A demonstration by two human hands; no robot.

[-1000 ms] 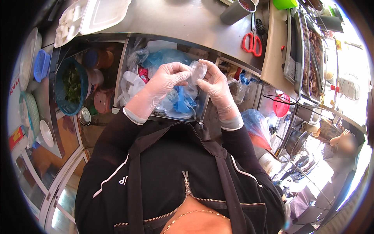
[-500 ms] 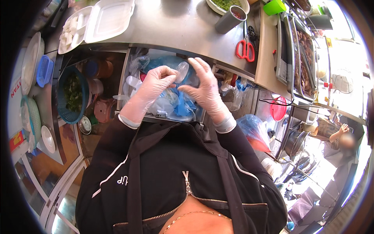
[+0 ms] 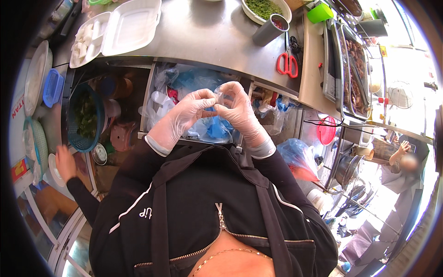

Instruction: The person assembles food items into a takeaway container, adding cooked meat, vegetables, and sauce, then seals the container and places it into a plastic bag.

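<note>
My left hand [image 3: 184, 115] and my right hand [image 3: 237, 111] both wear thin clear gloves and meet in front of my chest. Between their fingertips they pinch a small clear plastic bag [image 3: 220, 98]. Both hands hover over an open drawer [image 3: 148, 92] under the steel counter [image 3: 207, 37], stuffed with clear and blue plastic bags [image 3: 214, 129].
On the counter lie an open white foam box [image 3: 124, 27], a grey cup [image 3: 270, 30], red scissors [image 3: 288, 64] and a bowl of green herbs [image 3: 263, 8]. A blue basket of greens [image 3: 85, 115] sits low left. Another person's hand [image 3: 64, 161] reaches in at left; a tray of cooked meat [image 3: 355, 69] is at right.
Both hands sank slightly lower in the picture as the view tilted up the counter. They keep working the small clear bag between their fingers. Another person's hand has appeared at the left.
</note>
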